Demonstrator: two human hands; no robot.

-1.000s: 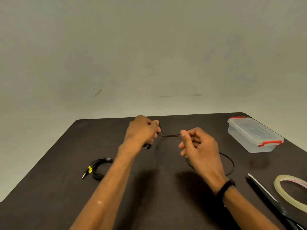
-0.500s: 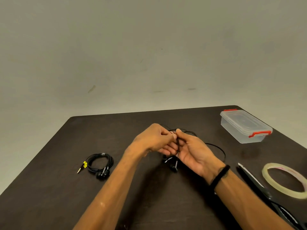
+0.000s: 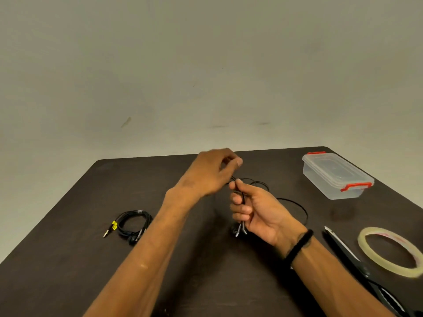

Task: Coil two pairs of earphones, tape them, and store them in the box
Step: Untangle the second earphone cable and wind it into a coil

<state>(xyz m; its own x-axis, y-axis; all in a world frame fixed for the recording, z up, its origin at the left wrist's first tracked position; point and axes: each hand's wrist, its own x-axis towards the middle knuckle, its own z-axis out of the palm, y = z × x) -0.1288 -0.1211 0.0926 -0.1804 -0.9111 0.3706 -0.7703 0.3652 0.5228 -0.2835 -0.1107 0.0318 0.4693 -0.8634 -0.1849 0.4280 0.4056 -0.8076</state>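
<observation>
My right hand (image 3: 254,209) grips a pair of black earphones (image 3: 295,203) above the middle of the dark table; the earbuds hang below its fist and a loose loop of cable trails to the right. My left hand (image 3: 212,172) is just above and behind it, fingers pinched on the cable near the top of the bundle. A second pair of black earphones (image 3: 134,223), coiled, with a yellow tag by the plug, lies on the table at the left. The clear box (image 3: 336,176) with red clips stands shut at the back right.
A roll of clear tape (image 3: 389,251) lies at the right edge, with black scissors (image 3: 348,252) beside it pointing toward the table's middle. The dark table (image 3: 68,259) ends against a plain wall behind.
The hands were apart with the cable stretched between them, then came together. Now my left hand has lifted up and back with the cable while my right keeps the bundle.
</observation>
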